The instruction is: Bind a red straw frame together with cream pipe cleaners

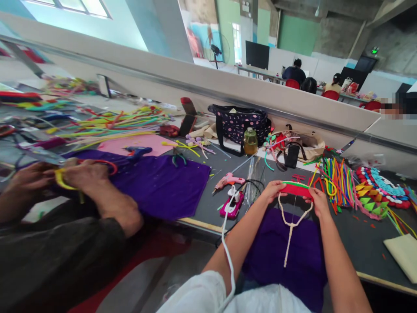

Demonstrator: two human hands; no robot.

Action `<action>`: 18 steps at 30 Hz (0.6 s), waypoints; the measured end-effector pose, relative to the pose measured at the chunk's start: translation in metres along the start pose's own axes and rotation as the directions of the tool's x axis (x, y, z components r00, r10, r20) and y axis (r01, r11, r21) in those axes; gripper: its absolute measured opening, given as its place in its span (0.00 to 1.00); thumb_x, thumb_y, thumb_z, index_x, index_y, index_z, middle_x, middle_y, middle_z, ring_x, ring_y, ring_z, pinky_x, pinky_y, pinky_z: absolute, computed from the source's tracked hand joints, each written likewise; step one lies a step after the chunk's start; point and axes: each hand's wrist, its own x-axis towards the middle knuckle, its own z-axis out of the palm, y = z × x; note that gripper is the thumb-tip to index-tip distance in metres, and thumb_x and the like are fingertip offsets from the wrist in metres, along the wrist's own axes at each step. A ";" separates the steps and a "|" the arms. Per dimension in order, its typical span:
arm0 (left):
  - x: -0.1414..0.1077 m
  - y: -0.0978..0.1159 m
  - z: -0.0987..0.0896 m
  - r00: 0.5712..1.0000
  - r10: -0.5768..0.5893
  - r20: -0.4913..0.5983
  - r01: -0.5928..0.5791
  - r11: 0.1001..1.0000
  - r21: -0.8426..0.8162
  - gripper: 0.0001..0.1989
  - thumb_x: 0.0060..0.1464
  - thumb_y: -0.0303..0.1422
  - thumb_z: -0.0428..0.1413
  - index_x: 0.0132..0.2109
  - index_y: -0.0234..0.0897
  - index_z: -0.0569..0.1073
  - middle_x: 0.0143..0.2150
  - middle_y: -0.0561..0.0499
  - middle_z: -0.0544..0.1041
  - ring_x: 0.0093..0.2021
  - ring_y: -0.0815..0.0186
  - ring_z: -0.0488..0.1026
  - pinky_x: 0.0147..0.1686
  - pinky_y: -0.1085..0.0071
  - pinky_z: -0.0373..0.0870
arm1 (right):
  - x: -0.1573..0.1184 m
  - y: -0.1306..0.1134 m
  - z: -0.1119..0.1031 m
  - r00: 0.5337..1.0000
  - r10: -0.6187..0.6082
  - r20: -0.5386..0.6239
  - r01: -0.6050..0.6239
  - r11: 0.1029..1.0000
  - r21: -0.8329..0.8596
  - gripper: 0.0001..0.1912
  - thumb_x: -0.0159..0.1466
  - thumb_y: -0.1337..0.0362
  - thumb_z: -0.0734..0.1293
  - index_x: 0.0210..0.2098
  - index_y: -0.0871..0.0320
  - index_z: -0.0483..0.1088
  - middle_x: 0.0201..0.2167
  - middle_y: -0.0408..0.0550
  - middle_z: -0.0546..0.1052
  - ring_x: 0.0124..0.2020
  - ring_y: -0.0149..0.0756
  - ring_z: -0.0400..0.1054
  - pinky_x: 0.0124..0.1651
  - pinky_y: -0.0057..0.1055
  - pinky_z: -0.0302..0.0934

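My left hand pinches the left end of a red band with a green edge. Closed on the right end of the same band is my right hand. A cream fuzzy pipe cleaner shape hangs below the band, its two arms joining into one stem like a Y. Dark purple cloth lies beneath, over the table edge and lap. Left of my hands are a pink glue gun and a magenta power strip with a white plug in it.
Bundled colourful pipe cleaners and a round fuzzy piece lie on the right. Behind stand a bottle and a dotted bag. At left, a co-worker's hands hold something yellow near another purple cloth. A white cable crosses beside my left arm.
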 end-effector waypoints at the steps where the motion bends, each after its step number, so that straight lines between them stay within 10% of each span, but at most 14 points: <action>1: -0.003 -0.005 -0.001 1.000 0.001 -0.008 -0.001 1.000 -0.028 0.13 0.48 0.33 0.64 0.37 0.29 0.73 0.29 0.45 0.79 0.28 0.65 0.77 0.33 0.66 0.75 | -0.002 0.003 -0.003 1.000 0.007 -0.001 -0.007 0.999 0.032 0.21 0.47 0.54 0.77 0.32 0.61 0.71 0.20 0.43 0.77 0.20 0.34 0.74 0.19 0.23 0.67; 10: -0.031 -0.030 -0.024 0.979 0.087 0.182 -0.002 0.907 -0.421 0.26 0.62 0.48 0.43 0.47 0.28 0.71 0.41 0.37 0.78 0.41 0.57 0.77 0.49 0.54 0.68 | -0.026 0.038 -0.013 0.987 -0.022 0.157 -0.024 0.960 0.280 0.30 0.56 0.36 0.62 0.41 0.56 0.71 0.41 0.52 0.79 0.47 0.44 0.74 0.49 0.46 0.68; 18: -0.028 -0.026 -0.030 0.970 0.102 0.221 0.036 0.839 -0.543 0.37 0.58 0.56 0.37 0.54 0.28 0.68 0.43 0.33 0.77 0.45 0.51 0.75 0.50 0.45 0.63 | -0.019 0.044 -0.024 0.982 -0.003 0.190 -0.067 0.930 0.361 0.30 0.58 0.38 0.61 0.45 0.56 0.71 0.41 0.52 0.78 0.46 0.41 0.73 0.58 0.48 0.61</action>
